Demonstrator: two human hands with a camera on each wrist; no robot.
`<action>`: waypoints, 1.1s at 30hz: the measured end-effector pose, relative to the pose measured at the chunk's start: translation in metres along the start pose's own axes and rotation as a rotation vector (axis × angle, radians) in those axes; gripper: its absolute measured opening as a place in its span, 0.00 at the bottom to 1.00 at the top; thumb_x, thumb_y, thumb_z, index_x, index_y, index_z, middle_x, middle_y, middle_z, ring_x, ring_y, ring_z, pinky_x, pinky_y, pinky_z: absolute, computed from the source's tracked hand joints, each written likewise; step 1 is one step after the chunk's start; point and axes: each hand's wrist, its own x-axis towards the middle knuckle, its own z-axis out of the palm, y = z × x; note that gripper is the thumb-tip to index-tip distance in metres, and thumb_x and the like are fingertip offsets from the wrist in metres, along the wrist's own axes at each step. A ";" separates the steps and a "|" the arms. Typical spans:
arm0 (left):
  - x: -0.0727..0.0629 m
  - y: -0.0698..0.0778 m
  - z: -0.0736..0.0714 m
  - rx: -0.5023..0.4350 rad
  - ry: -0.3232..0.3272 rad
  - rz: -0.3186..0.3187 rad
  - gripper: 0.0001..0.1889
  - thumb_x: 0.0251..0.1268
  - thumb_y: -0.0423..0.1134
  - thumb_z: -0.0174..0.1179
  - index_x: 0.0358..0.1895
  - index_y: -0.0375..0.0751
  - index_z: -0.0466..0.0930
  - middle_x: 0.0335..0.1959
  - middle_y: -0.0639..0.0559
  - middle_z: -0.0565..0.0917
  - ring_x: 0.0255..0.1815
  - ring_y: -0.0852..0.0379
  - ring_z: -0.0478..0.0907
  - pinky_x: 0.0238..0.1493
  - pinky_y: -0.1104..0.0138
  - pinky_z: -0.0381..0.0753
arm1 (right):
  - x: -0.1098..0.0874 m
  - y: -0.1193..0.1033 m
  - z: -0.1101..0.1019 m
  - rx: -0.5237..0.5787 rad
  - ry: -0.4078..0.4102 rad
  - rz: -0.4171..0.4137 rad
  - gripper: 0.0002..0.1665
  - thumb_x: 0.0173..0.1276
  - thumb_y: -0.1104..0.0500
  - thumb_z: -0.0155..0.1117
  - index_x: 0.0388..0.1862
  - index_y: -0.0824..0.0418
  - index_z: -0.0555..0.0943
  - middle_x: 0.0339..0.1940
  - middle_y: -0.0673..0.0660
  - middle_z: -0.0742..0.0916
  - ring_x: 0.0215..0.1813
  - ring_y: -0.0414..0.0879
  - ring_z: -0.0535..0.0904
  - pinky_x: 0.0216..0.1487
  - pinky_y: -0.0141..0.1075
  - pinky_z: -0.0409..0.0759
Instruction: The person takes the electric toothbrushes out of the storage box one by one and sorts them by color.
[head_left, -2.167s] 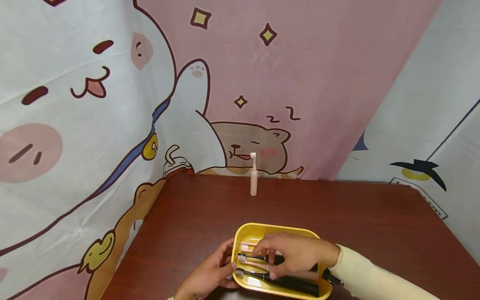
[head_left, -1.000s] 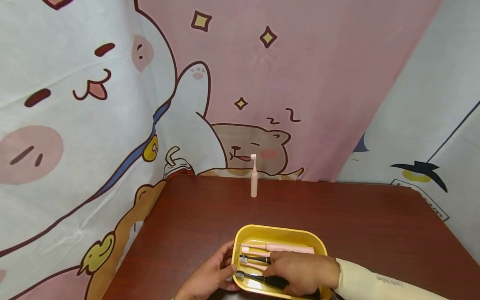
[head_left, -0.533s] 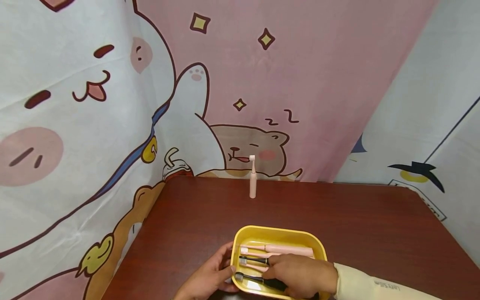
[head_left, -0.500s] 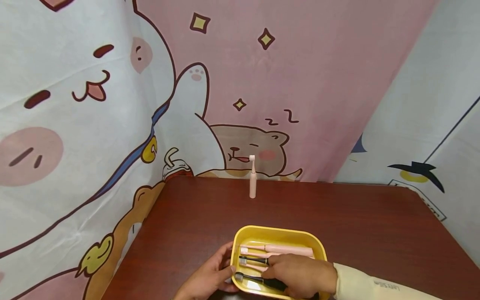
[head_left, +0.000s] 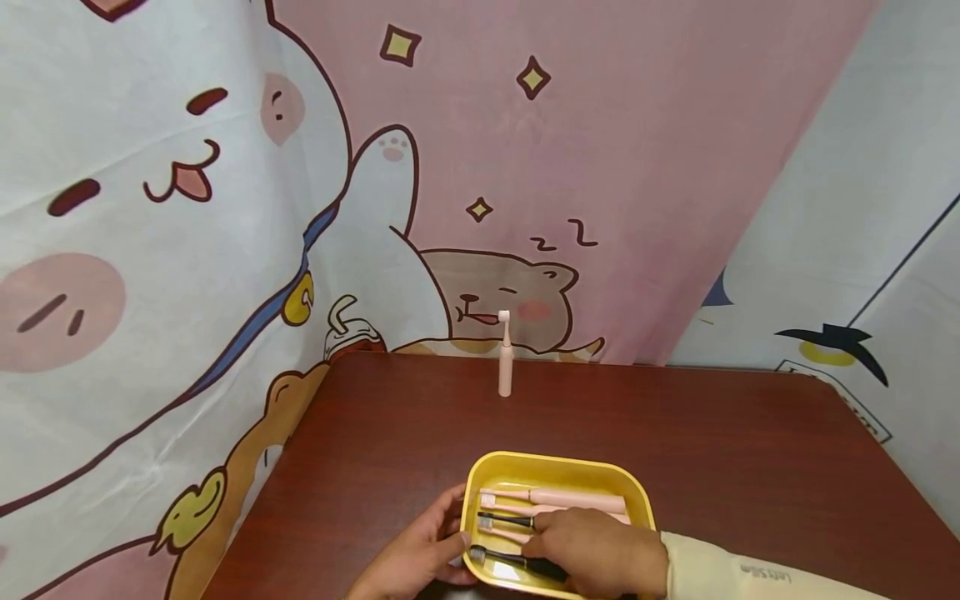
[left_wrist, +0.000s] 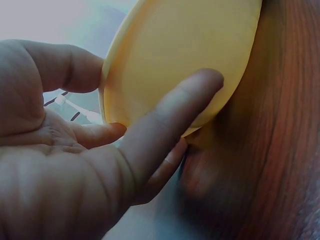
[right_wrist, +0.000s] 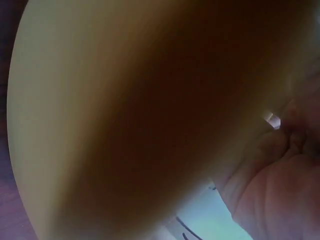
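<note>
My left hand [head_left: 416, 546] holds the left end of a yellow box [head_left: 558, 462] in the head view. The left wrist view shows that hand's fingers [left_wrist: 175, 107] against the box's outer wall. Inside the box lie pink electric toothbrushes [head_left: 577, 500] and two black ones. My right hand [head_left: 600, 550] reaches into the box, fingers curled around the handle of the middle black electric toothbrush [head_left: 513, 522]; its grip is mostly hidden under the hand. Nearer the front lies the other black electric toothbrush [head_left: 517, 560], partly covered. The right wrist view is mostly blurred yellow box wall.
A pale pink electric toothbrush [head_left: 506, 371] stands upright toward the far edge of the dark red-brown table [head_left: 720, 450]. Behind and to the left hangs a cartoon-printed cloth [head_left: 630, 150].
My right hand has come down from above the toothbrushes into the box, toward its front, uncovering the rear pink toothbrush. It barely moves over the last half second. My left hand stays on the box.
</note>
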 end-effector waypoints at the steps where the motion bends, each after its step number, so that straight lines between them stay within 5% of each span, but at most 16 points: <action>1: 0.000 0.000 0.000 -0.001 0.000 -0.001 0.34 0.83 0.32 0.52 0.85 0.40 0.49 0.73 0.29 0.70 0.60 0.40 0.81 0.45 0.47 0.91 | 0.000 0.000 0.000 0.000 -0.001 0.005 0.23 0.54 0.56 0.84 0.47 0.40 0.85 0.34 0.36 0.79 0.35 0.28 0.68 0.37 0.20 0.67; 15: 0.001 0.001 0.001 -0.011 -0.001 0.004 0.35 0.82 0.31 0.51 0.85 0.40 0.48 0.75 0.29 0.68 0.61 0.41 0.80 0.46 0.46 0.91 | 0.001 0.011 -0.008 0.101 -0.033 -0.074 0.25 0.51 0.58 0.83 0.46 0.39 0.85 0.33 0.34 0.77 0.36 0.28 0.66 0.37 0.20 0.65; 25: 0.000 0.003 0.002 -0.009 -0.007 0.000 0.35 0.83 0.32 0.51 0.85 0.39 0.48 0.74 0.28 0.68 0.60 0.42 0.80 0.46 0.47 0.91 | -0.001 0.033 -0.020 0.513 -0.167 -0.119 0.35 0.56 0.67 0.78 0.63 0.45 0.84 0.37 0.38 0.83 0.36 0.27 0.72 0.41 0.18 0.73; 33: 0.000 0.003 0.002 -0.016 0.003 -0.018 0.35 0.83 0.32 0.52 0.85 0.39 0.48 0.71 0.30 0.70 0.59 0.41 0.81 0.45 0.47 0.91 | -0.003 0.034 -0.023 0.643 -0.206 -0.125 0.35 0.62 0.67 0.76 0.66 0.44 0.81 0.40 0.40 0.85 0.37 0.27 0.76 0.41 0.19 0.78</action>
